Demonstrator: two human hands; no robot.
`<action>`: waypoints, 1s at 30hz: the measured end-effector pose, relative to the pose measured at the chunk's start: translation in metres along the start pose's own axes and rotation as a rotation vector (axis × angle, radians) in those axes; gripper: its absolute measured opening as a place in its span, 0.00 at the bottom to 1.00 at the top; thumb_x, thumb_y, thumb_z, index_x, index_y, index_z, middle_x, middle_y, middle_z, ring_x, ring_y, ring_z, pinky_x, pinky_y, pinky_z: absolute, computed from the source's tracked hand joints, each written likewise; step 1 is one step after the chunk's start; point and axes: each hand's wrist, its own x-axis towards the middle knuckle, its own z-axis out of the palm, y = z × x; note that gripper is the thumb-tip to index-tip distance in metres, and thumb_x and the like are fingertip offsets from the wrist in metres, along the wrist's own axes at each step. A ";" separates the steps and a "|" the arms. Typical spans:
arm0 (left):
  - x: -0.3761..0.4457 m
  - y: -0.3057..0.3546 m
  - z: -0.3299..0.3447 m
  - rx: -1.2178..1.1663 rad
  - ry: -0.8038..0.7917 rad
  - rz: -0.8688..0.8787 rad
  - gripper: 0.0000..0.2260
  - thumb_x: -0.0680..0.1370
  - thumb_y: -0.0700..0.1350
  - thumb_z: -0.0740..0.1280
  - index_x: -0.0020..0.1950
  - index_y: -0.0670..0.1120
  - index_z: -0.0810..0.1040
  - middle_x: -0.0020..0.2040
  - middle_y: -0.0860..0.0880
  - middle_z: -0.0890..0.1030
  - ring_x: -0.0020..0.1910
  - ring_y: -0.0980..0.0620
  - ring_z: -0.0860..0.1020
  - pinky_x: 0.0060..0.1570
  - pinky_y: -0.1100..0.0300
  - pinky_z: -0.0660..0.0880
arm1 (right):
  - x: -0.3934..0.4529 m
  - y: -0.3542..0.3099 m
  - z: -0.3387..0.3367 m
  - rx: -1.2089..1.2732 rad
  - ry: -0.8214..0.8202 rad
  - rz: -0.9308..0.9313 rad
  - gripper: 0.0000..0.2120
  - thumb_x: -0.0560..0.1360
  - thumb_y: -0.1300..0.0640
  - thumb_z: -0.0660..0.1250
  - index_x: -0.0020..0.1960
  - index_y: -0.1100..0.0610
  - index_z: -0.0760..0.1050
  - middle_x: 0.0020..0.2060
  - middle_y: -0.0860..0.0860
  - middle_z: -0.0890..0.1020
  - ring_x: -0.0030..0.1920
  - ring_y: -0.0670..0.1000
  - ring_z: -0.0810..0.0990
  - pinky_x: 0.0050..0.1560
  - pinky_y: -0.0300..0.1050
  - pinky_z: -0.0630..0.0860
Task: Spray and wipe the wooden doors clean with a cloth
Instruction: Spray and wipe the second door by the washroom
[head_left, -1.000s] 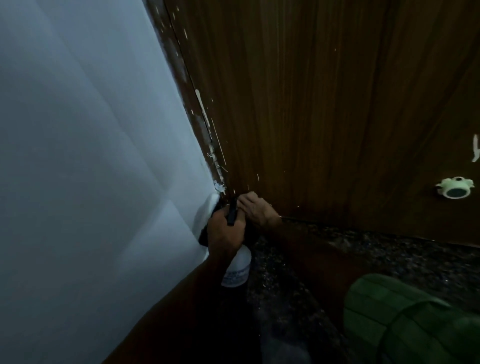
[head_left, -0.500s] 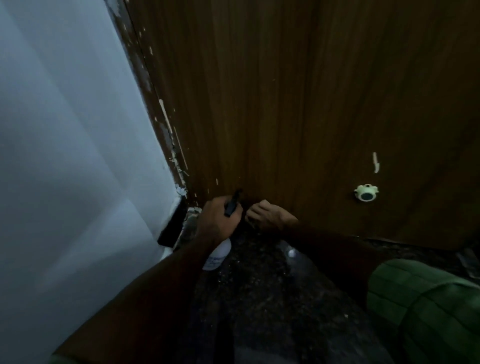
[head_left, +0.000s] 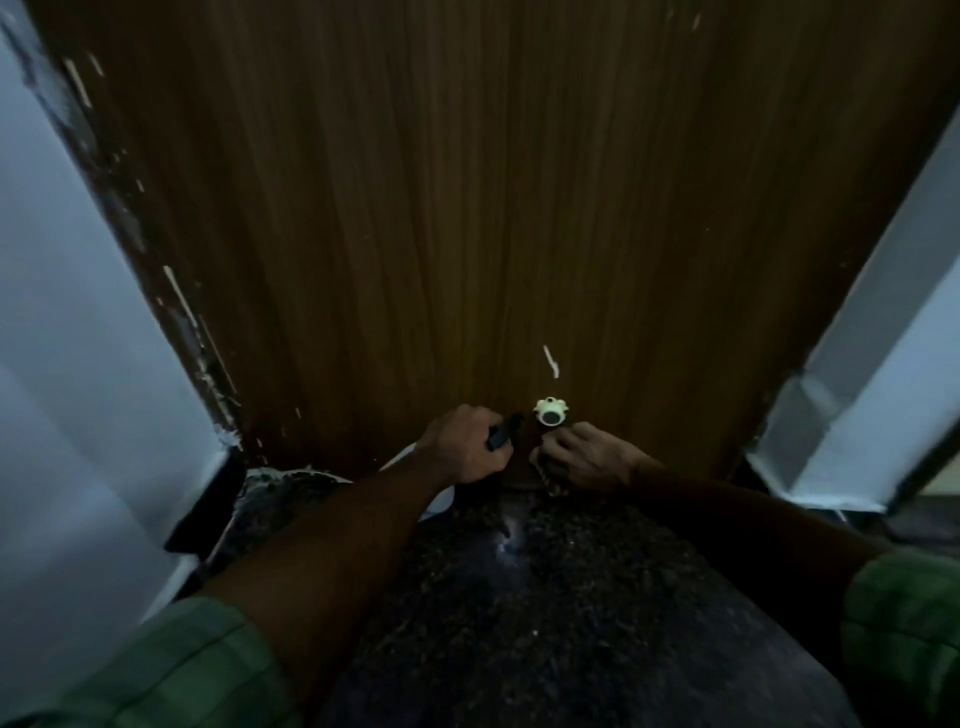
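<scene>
Two hands low at one wooden door (head_left: 467, 208), left hand (head_left: 462, 447) gripping one spray bottle (head_left: 441, 499)

Head view, steeply downward, close to door (head_left: 467, 208) base.

You've got a pale round doorstop (head_left: 550, 414) w/ dark centre low down, a white paint streak (head_left: 550, 361) just above it, dark speckled floor (head_left: 571, 597) below, white walls (head_left: 78, 338) both sides.
</scene>
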 end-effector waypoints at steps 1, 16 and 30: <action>0.005 0.009 0.003 0.023 -0.013 -0.004 0.12 0.78 0.51 0.70 0.36 0.51 0.74 0.36 0.50 0.77 0.38 0.46 0.78 0.38 0.57 0.70 | -0.018 0.008 0.001 0.060 -0.034 0.038 0.20 0.80 0.54 0.56 0.69 0.54 0.76 0.59 0.55 0.79 0.54 0.56 0.79 0.46 0.51 0.74; 0.012 -0.002 0.010 -0.012 0.279 0.029 0.10 0.78 0.52 0.71 0.40 0.49 0.78 0.35 0.52 0.81 0.34 0.51 0.78 0.35 0.58 0.69 | 0.003 0.020 -0.042 0.316 0.321 0.498 0.24 0.74 0.53 0.62 0.70 0.58 0.72 0.65 0.58 0.74 0.57 0.59 0.75 0.55 0.56 0.73; 0.025 0.002 0.011 -0.169 0.324 0.043 0.12 0.78 0.50 0.69 0.37 0.49 0.75 0.31 0.51 0.78 0.30 0.52 0.77 0.31 0.59 0.68 | -0.002 0.040 -0.012 -0.175 0.361 -0.062 0.13 0.80 0.58 0.64 0.62 0.51 0.81 0.63 0.52 0.74 0.60 0.56 0.72 0.56 0.50 0.75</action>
